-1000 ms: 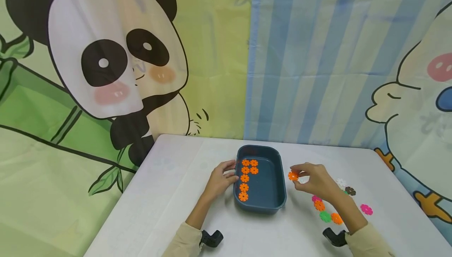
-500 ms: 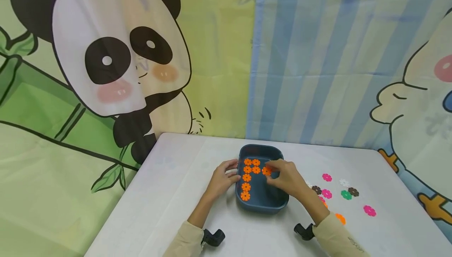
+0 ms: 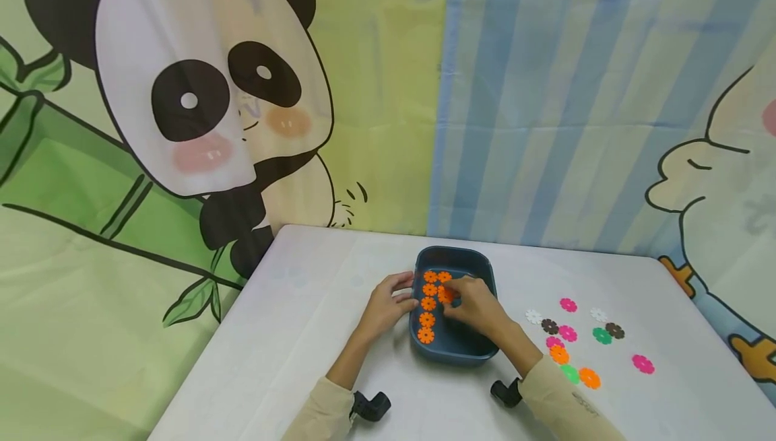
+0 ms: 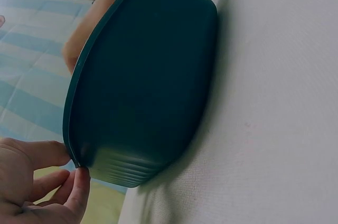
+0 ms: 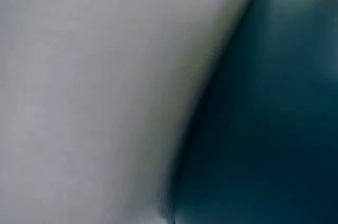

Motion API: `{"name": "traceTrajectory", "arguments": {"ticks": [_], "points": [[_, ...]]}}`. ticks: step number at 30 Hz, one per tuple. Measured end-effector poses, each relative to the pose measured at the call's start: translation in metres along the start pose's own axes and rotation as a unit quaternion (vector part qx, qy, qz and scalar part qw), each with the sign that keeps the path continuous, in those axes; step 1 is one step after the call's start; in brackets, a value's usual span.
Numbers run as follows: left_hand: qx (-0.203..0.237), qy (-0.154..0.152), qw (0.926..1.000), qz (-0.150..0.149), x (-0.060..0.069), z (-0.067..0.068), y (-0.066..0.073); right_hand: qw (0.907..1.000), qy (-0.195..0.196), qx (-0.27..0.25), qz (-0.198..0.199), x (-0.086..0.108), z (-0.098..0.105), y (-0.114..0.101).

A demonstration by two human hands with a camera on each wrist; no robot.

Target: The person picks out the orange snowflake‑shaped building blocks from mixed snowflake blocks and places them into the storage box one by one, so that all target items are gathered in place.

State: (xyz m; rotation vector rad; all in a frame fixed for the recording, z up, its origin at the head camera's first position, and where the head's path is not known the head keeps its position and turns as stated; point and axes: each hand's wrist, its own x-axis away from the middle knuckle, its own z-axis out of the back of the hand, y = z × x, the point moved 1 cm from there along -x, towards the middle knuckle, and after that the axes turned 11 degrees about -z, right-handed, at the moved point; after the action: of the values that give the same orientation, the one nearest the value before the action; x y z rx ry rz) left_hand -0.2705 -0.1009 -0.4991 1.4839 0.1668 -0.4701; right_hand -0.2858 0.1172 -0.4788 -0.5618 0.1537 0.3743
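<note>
A dark blue rectangular plastic tub (image 3: 485, 262) stands on the table. My left hand (image 3: 386, 303) pinches its left rim; the left wrist view shows thumb and fingers (image 4: 79, 192) on either side of that rim. Inside the tub, flower-shaped orange plastic discs (image 3: 427, 320) lie in a column along the left wall, with another orange disc (image 3: 444, 277) beside the top one. My right hand (image 3: 475, 303) reaches in over the right side and pinches an orange disc (image 3: 446, 294) next to the column, partly covered by the fingers. The right wrist view shows only the tub's outer wall (image 5: 274, 108).
Right of the tub, loose flower discs lie scattered on the white table (image 3: 327, 279): pink (image 3: 643, 364), orange (image 3: 590, 378), green (image 3: 602, 336), brown (image 3: 615, 330) and white (image 3: 533, 317). A printed curtain (image 3: 382, 124) hangs behind the table.
My right hand has carried an orange disc from the table right of the tub into it, then further left towards the column. My left hand has stayed at the rim.
</note>
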Motion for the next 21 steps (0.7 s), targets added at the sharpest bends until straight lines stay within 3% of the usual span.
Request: {"name": "traceTrajectory", "arguments": {"ticks": [5,21], "points": [[-0.009,-0.001,0.9999,0.009,0.0,0.0,0.001,0.9988,-0.031,0.031,-0.021,-0.006,-0.002,-0.001],[-0.016,0.0,0.9998,0.013,0.0,-0.001,0.002,0.9944,-0.072,0.077,-0.011,-0.01,-0.012,-0.001]]}}
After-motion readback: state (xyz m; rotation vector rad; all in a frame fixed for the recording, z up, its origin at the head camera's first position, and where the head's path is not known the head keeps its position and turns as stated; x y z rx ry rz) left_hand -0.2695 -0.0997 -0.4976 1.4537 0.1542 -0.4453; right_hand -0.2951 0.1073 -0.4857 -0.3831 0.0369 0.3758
